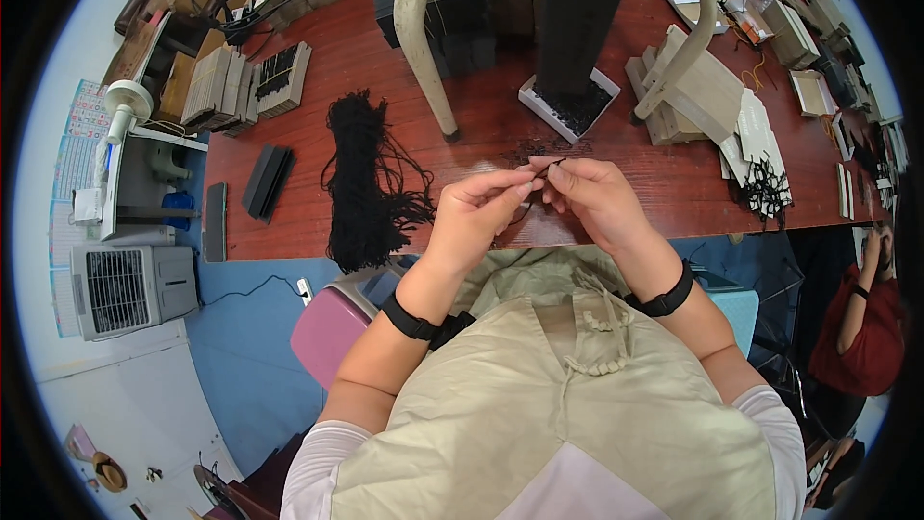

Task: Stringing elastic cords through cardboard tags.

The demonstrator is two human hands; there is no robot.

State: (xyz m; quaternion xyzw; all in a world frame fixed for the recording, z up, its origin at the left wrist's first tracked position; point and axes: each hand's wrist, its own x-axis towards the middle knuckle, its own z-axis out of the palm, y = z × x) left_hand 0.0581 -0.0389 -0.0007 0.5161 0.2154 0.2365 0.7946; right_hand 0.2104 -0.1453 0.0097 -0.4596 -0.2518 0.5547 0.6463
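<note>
My left hand (481, 207) and my right hand (599, 195) meet at the table's front edge, fingertips nearly touching. Both are closed in a pinch on a thin black cord (539, 176), part of which hangs beneath the fingers. Left of them, a thick bundle of black cords (358, 183) lies on the table with loose ends spread toward my left hand. Just beyond my fingertips are scattered black bits. Behind those sits a white open box (542, 118) with small black pieces (579, 116) in it.
A wooden stool frame (421, 29) stands on the red table (462, 156). White tags with black cords (757, 149) and grey cardboard stacks (685, 82) lie right. Black strips (268, 181) and more card stacks (217, 87) are left. Another person (859, 327) sits far right.
</note>
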